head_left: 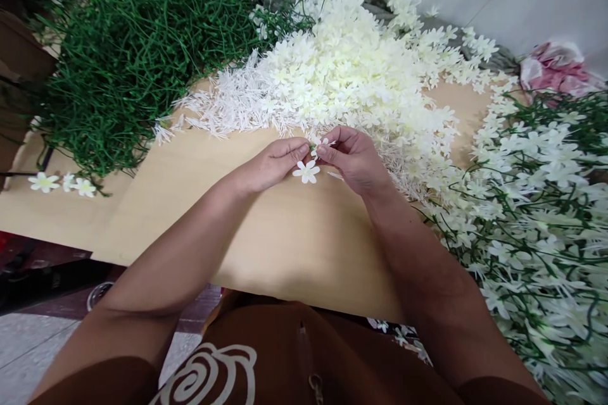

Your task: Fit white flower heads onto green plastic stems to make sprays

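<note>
My left hand pinches a small artificial flower stem at the thumb and fingertip, where a bit of green shows. Right against it, my right hand is closed in a pinch at a white flower between the two hands. Just below the fingertips is an open white flower with a pale yellow centre; whether it hangs from the held stem cannot be made out. Fingers cover most of the stem. Beyond the hands lie a heap of loose white petal flowers and a pile of thin white stamen pieces.
Green plastic stems form a large heap at the back left. Several finished-looking flower sprays are piled on the right. Two or three flowers lie at the left of the cardboard surface. A pink-and-white bag sits back right.
</note>
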Motion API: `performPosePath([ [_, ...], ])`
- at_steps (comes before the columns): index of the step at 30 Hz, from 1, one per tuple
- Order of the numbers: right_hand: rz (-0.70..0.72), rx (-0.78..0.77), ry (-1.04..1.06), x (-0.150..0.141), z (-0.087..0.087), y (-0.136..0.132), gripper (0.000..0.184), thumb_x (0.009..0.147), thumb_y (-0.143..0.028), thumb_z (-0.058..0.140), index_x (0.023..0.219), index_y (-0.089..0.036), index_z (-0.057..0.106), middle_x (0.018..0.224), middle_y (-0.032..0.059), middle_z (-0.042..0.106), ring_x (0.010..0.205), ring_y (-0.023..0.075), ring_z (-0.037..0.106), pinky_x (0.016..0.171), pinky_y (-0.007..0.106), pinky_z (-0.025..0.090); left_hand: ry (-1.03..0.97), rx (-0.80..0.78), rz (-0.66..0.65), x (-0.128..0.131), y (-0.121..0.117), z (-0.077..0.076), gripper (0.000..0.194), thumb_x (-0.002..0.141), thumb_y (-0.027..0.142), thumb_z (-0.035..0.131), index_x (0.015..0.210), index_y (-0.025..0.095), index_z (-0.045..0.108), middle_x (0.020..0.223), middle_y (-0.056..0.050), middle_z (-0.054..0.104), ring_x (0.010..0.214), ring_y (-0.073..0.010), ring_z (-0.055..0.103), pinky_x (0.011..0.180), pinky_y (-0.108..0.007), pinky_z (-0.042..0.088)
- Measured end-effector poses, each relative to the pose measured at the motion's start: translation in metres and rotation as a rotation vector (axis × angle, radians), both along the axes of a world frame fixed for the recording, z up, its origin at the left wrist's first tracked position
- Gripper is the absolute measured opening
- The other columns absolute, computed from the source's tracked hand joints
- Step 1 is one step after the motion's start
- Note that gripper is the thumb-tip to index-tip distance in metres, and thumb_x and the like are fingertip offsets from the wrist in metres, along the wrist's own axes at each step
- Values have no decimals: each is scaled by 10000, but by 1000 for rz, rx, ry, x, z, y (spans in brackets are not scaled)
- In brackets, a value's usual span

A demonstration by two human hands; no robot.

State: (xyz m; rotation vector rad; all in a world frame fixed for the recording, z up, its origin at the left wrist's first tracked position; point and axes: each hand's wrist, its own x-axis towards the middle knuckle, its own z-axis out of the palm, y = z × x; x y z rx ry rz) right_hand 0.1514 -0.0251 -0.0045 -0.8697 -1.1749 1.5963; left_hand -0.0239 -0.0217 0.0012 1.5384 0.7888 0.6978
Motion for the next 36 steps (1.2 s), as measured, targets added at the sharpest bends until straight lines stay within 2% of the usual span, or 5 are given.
performPosePath([
  [10, -100, 125, -93, -3, -1, -2, 363, 538, -419, 885, 650, -206, 613, 662, -40, 658, 637, 109, 622, 631, 263, 524, -15, 56, 87, 4, 1, 1, 534, 814, 674, 509, 633, 176, 442, 589, 35, 397, 558, -85, 351, 547, -240, 306],
  [14, -113, 147, -122, -5, -1, -1, 398, 484, -426, 904, 636, -202, 611, 639, -47, 648, 601, 99, 605, 585, 243, 501, -88, 0, 65, 2, 2, -2, 549, 778, 680, 559, 618, 166, 453, 559, 40, 405, 524, -71, 352, 516, -226, 290],
  [20, -128, 178, -148, -7, -2, -4, 378, 527, -432, 887, 637, -209, 602, 632, -49, 634, 566, 80, 547, 530, 228, 428, -99, -41, 19, -2, 3, -2, 535, 773, 649, 593, 601, 162, 453, 541, 48, 383, 491, -56, 322, 483, -216, 259],
  [28, -3, 135, -144, -5, -1, -4, 409, 520, -443, 887, 630, -203, 575, 661, -36, 635, 618, 101, 580, 583, 250, 455, -78, -66, -45, -2, 0, 5, 563, 742, 680, 605, 586, 157, 468, 518, 47, 413, 482, -55, 339, 471, -208, 277],
  [36, 85, 61, -63, 0, -7, 0, 392, 551, -412, 883, 663, -192, 579, 679, -31, 635, 625, 104, 609, 627, 258, 479, -62, -73, -47, 0, 0, 6, 568, 751, 675, 595, 565, 162, 443, 521, 44, 384, 494, -66, 352, 484, -219, 286],
])
